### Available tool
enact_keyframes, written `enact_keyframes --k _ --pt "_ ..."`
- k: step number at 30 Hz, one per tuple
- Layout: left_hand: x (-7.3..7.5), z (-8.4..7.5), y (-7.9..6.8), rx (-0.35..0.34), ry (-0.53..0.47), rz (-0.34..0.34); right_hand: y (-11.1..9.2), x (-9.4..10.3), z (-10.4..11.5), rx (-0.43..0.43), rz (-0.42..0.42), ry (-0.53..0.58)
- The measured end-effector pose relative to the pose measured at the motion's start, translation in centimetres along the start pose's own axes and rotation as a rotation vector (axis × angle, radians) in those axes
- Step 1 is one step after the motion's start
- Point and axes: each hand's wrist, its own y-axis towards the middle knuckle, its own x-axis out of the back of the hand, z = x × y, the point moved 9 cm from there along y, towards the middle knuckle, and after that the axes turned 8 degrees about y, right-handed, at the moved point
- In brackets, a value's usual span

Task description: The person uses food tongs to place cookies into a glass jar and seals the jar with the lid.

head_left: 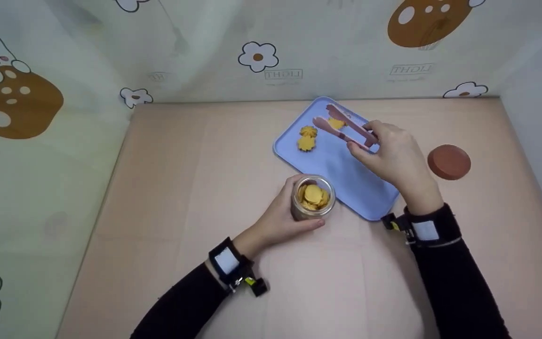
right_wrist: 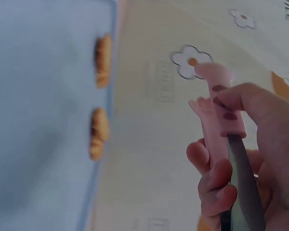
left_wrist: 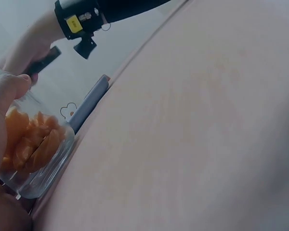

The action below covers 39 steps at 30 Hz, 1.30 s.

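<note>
My left hand (head_left: 286,214) grips a clear glass jar (head_left: 299,213), whose open mouth shows several yellow cookies (head_left: 313,194) inside. From the side, the left wrist view shows the cookies (left_wrist: 33,139) filling part of the jar. Pink-tipped tongs (head_left: 353,125) are held in my right hand (head_left: 400,155) above the blue tray (head_left: 346,183). Their tips stand apart with nothing between them in the right wrist view, where the tongs (right_wrist: 221,106) have metal arms. Two flower-shaped cookies (head_left: 307,138) lie at the tray's left side. Another cookie (head_left: 337,123) shows behind the tongs.
A round reddish-brown lid (head_left: 449,162) lies on the table to the right of the tray. The pale pink tabletop (head_left: 195,188) ends at the back against a patterned curtain (head_left: 195,56). Jar and tray's near edge stand close together.
</note>
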Motion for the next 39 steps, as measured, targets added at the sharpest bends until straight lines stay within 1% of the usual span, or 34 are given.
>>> enact_keyframes --k 4,7,10,14,18,24,30,39 --pt "0.0 0.2 0.0 0.005 0.008 0.002 0.2 -2.7 -1.1 -0.070 0.061 0.030" --pt "-0.1 0.3 -0.1 0.011 0.013 0.000 0.2 -4.5 -1.6 -0.107 0.107 0.055" --pt "-0.1 0.3 -0.1 0.013 0.014 -0.001 0.1 -6.0 -1.8 -0.130 0.143 0.073" --pt "-0.1 0.4 -0.1 0.021 0.013 0.000 -0.1 -7.1 -1.9 -0.130 0.156 0.078" --pt "-0.2 0.4 -0.1 0.016 0.012 -0.003 -0.2 -7.7 -1.9 -0.126 0.164 0.086" --pt "-0.1 0.4 -0.2 0.003 0.010 -0.008 -0.4 -8.4 -2.1 -0.152 0.199 0.097" --pt "-0.1 0.4 -0.2 0.007 0.008 -0.010 -0.6 -8.7 -2.5 -0.172 0.231 0.111" --pt "-0.1 0.4 -0.2 0.016 0.017 -0.007 -0.6 -8.8 -2.5 -0.167 0.246 0.123"
